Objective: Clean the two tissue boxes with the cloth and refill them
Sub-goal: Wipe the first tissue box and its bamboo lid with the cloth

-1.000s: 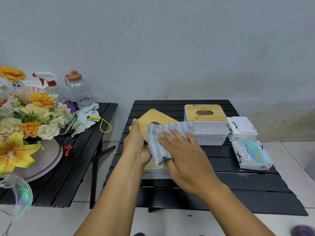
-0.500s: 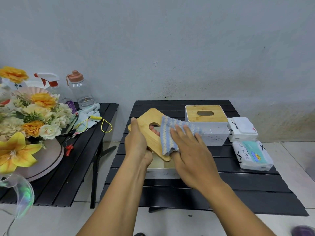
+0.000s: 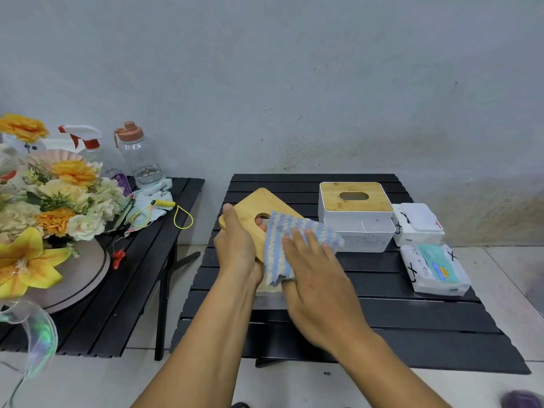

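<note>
My left hand [image 3: 237, 245] grips a bamboo lid [image 3: 259, 206] with an oval slot and holds it tilted over the black slatted table [image 3: 397, 313]; a fingertip shows through the slot. My right hand [image 3: 316, 282] presses a blue and cream striped cloth [image 3: 287, 231] flat against the lid. Beneath my hands, a white tissue box [image 3: 269, 295] is mostly hidden. A second white tissue box [image 3: 357, 214] with its bamboo lid on stands behind to the right. Two tissue packs [image 3: 432, 267] [image 3: 416, 222] lie at the table's right edge.
A second black table [image 3: 126, 290] on the left carries a flower arrangement [image 3: 44, 201], a spray bottle [image 3: 85, 142], a clear water bottle [image 3: 138, 157], a rag and a yellow cord [image 3: 173, 209]. A grey wall stands close behind. Tiled floor shows in the gap between the tables.
My right hand has slid the cloth to the right across the lid, uncovering the oval slot. My left hand still grips the lid, now with a fingertip through the slot.
</note>
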`<state>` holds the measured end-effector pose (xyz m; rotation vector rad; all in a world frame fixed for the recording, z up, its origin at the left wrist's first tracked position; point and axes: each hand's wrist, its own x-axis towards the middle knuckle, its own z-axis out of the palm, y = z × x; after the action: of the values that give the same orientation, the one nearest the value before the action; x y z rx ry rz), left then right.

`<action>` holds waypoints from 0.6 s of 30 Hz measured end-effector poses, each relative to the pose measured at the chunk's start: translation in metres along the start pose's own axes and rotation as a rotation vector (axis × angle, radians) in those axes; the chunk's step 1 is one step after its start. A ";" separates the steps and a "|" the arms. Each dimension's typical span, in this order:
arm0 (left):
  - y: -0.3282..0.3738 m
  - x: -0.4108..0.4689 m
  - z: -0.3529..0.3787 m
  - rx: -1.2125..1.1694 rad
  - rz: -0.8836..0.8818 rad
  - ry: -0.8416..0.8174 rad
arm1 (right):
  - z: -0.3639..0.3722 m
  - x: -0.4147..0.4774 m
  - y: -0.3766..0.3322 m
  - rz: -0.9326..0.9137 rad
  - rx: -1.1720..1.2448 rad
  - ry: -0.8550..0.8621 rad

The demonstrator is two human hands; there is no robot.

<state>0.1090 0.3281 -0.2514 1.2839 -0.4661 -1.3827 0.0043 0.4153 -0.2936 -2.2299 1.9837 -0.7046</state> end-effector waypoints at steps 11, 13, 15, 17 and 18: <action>-0.004 -0.002 0.003 0.175 0.176 -0.243 | -0.008 0.024 0.015 0.047 0.131 0.019; -0.008 -0.002 0.003 0.252 0.192 -0.332 | -0.013 0.032 0.023 0.090 0.225 0.042; -0.009 -0.005 0.002 0.305 0.183 -0.410 | -0.018 0.038 0.027 0.102 0.293 0.063; -0.007 -0.008 0.003 0.322 0.157 -0.473 | -0.021 0.041 0.029 0.088 0.300 0.085; -0.006 -0.009 0.004 0.330 0.147 -0.500 | -0.022 0.042 0.030 0.076 0.291 0.099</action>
<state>0.1008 0.3361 -0.2511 1.1227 -1.1471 -1.5417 -0.0292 0.3754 -0.2721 -1.9769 1.8554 -1.0377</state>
